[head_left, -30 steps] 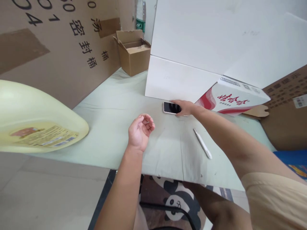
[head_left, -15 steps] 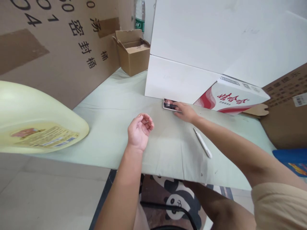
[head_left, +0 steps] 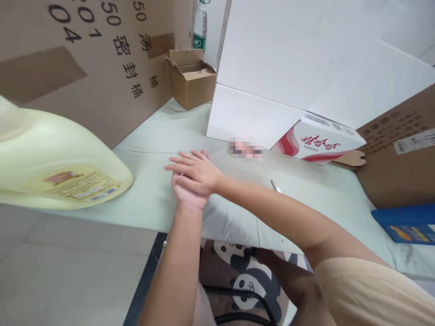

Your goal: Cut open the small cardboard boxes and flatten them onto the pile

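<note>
My right hand (head_left: 197, 172) lies across the palm of my left hand (head_left: 186, 192), its fingers spread and pointing left. The left palm faces up beneath it, and its fingers are mostly hidden. Nothing shows between the two hands. A phone (head_left: 246, 150), blurred out in the picture, rests on the pale cloth-covered table (head_left: 149, 136) beside the white box. Under my right forearm a thin white pen-like object (head_left: 276, 186) is partly hidden.
A large yellow bottle (head_left: 61, 158) stands at the left, before a big cardboard box (head_left: 91, 90). Farther back are a small open carton (head_left: 193, 86), a water bottle (head_left: 200, 27) and white boxes (head_left: 251, 113). A blue packet (head_left: 408, 222) lies at the right.
My right hand has left the phone and moved left onto my left palm. The right forearm now covers most of the white pen-like object. The view has shifted slightly.
</note>
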